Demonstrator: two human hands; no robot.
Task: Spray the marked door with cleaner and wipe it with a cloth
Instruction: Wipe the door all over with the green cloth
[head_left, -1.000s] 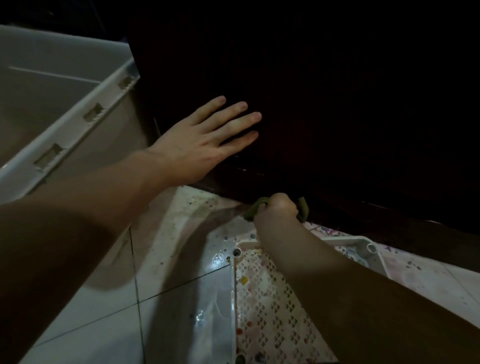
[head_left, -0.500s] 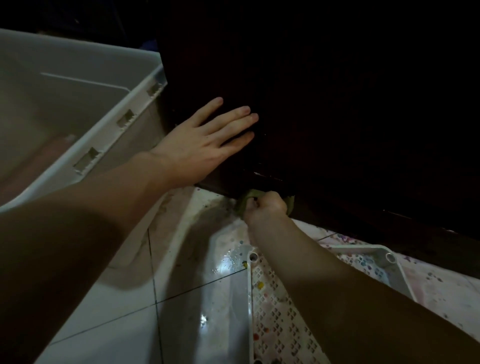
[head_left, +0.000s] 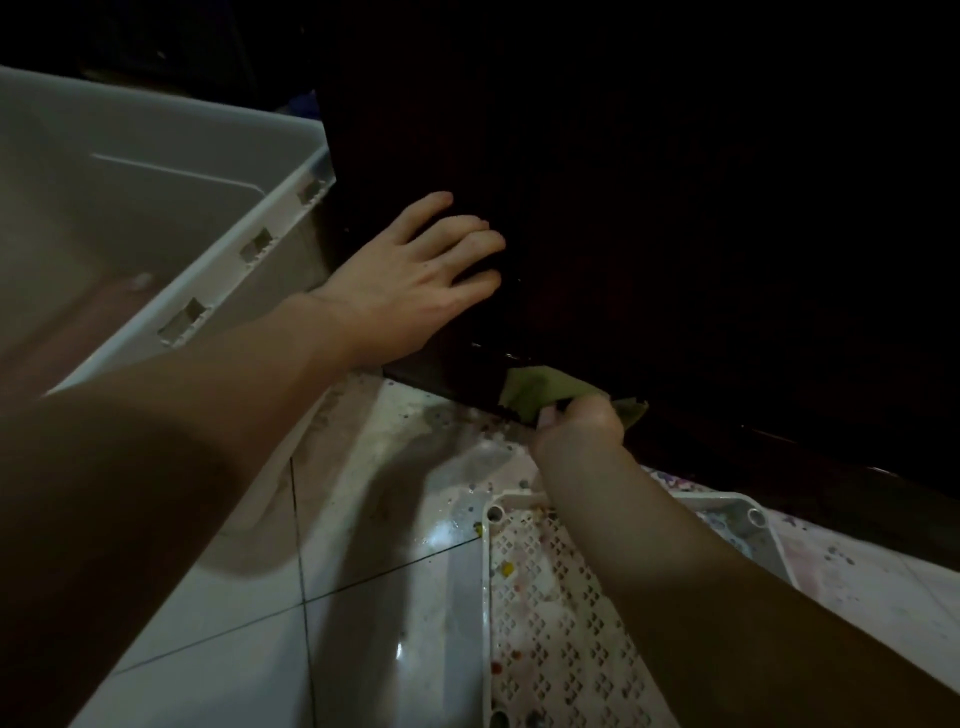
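**Cloth now spread on the door's bottom edge**

Your right hand (head_left: 579, 423) pinches the green cloth (head_left: 535, 392), which has unfolded wider against the dark door (head_left: 675, 234) in the last second. Your left hand (head_left: 410, 283), fingers apart, still braces the panel. Wiping looks underway along the bottom rail.

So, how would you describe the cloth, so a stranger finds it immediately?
Start at the dark door and follow it down to its bottom edge, just above the tiled floor. There the right hand grips the cloth, the only green thing among white plastic.
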